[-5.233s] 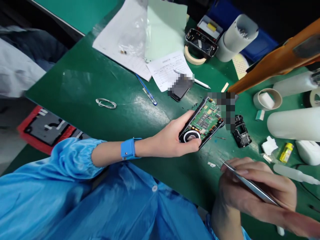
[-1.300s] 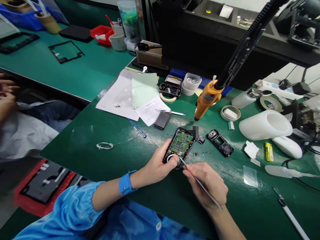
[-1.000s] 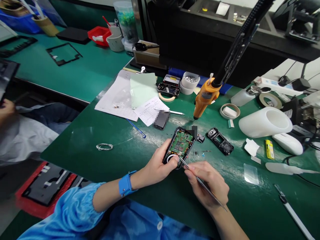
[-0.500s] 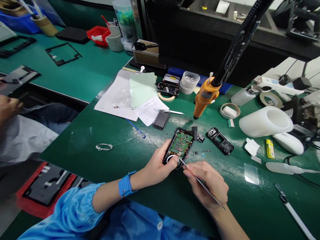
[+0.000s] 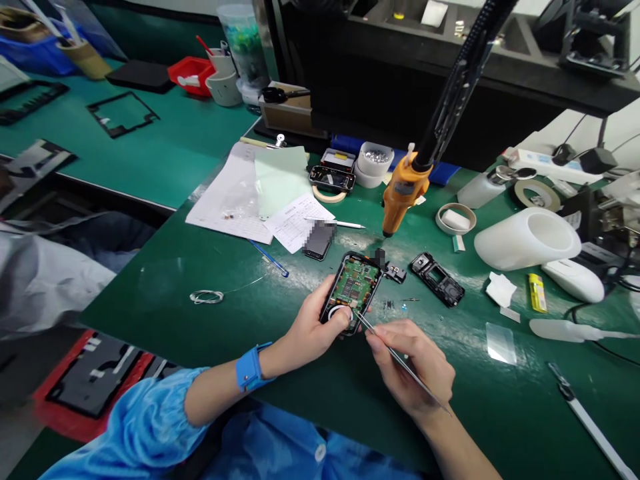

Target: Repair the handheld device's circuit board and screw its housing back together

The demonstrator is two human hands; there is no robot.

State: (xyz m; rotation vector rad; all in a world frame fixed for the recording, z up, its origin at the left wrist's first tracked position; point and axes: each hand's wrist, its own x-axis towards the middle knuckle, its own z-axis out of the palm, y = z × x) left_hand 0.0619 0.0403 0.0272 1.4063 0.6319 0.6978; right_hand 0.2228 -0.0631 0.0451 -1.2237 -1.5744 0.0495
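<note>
In the head view my left hand (image 5: 313,320) is wrapped round an opened phone (image 5: 354,283), its thumb pressed near a white ring at the lower end. A green circuit board shows inside the phone's black frame. My right hand (image 5: 415,363) grips metal tweezers (image 5: 397,360) like a pen, and their tips reach the board's lower right part. Just right of the phone lie a small black part (image 5: 396,271), a black phone back housing (image 5: 437,279) and several tiny screws or bits (image 5: 389,305).
An orange electric screwdriver (image 5: 403,190) hangs behind the phone. A dark phone screen (image 5: 320,240), papers (image 5: 230,200) and a coil of solder wire (image 5: 207,297) lie to the left. At right are a white cylinder (image 5: 525,240) and a yellow lighter (image 5: 537,293). A co-worker's sleeve (image 5: 50,273) shows at far left.
My left thumb has shifted slightly left on the phone, and the tweezer tips look a little more apart. The view has drifted slightly. The co-worker's hand at far left has mostly left view.
</note>
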